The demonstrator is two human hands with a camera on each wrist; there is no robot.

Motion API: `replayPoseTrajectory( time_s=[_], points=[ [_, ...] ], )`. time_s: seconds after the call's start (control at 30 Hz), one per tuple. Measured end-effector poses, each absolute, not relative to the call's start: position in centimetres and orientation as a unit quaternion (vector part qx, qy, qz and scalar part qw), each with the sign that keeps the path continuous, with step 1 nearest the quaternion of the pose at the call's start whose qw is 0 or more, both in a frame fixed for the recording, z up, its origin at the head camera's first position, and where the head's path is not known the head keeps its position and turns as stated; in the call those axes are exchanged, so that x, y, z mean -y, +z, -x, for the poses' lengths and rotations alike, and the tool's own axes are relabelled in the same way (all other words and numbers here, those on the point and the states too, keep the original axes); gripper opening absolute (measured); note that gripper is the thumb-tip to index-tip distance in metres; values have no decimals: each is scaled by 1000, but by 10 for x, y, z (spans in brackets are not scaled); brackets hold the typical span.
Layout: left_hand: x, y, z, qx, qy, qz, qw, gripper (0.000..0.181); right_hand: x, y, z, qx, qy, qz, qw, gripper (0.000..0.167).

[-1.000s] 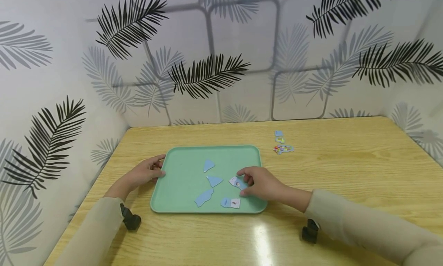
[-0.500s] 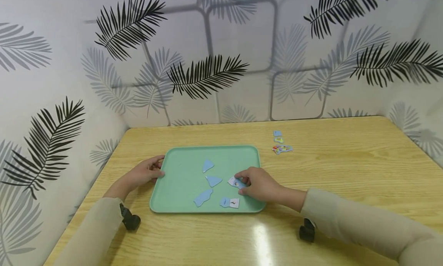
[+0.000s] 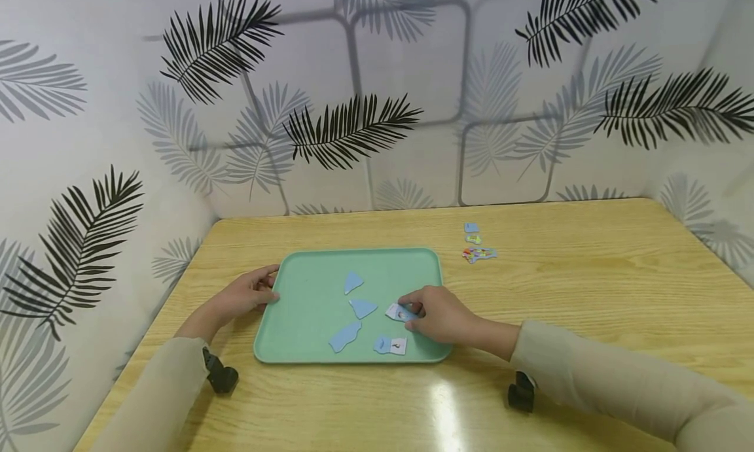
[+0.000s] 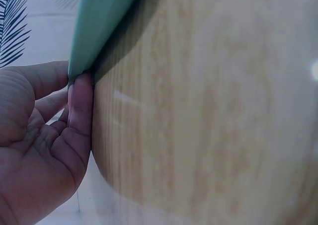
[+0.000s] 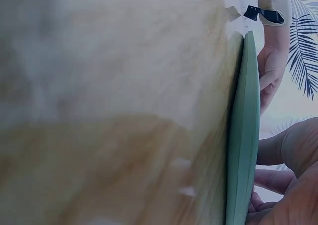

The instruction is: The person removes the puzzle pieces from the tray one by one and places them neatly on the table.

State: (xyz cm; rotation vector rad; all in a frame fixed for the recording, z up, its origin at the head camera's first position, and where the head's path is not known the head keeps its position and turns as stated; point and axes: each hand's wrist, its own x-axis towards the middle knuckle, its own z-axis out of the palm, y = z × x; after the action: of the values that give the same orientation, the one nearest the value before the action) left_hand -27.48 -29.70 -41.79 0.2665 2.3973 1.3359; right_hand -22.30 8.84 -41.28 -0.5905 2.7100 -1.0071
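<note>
A flat light-blue puzzle piece with a white printed end (image 3: pixel 394 312) lies on the right part of the green tray (image 3: pixel 306 337). My right hand (image 3: pixel 443 313) pinches it between thumb and fingers and hides part of it. My left hand (image 3: pixel 250 292) grips the tray's left edge; in the left wrist view the thumb lies against the rim and other fingers curl at its underside. Another blue-and-white puzzle piece (image 3: pixel 390 345) lies below the right hand. Plain blue pieces are the upper one (image 3: pixel 353 282), the middle one (image 3: pixel 362 308) and the lower one (image 3: pixel 345 336).
Beyond the tray's back right corner, several joined colourful pieces (image 3: pixel 478 254) lie on the wooden table (image 3: pixel 565 269). A small yellow-and-blue piece (image 3: pixel 473 239) and a blue one (image 3: pixel 471 227) sit behind them. A leaf-patterned wall (image 3: pixel 377 131) borders the table at the back.
My right index finger has come down slightly over the held puzzle piece, and the piece has turned a little. The left hand stays at the tray edge. The whole view has shifted slightly.
</note>
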Motion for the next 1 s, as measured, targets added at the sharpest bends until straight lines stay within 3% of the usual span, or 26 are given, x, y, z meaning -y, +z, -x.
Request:
replayPoseTrajectory(
  time_s=[0.47, 1.0],
  points=[
    [297, -416, 274, -849, 483, -93, 193, 69, -92, -407, 226, -897, -366, 216, 118, 33],
    [299, -419, 276, -855, 473, -93, 191, 69, -100, -406, 233, -883, -395, 241, 74, 26]
  ],
)
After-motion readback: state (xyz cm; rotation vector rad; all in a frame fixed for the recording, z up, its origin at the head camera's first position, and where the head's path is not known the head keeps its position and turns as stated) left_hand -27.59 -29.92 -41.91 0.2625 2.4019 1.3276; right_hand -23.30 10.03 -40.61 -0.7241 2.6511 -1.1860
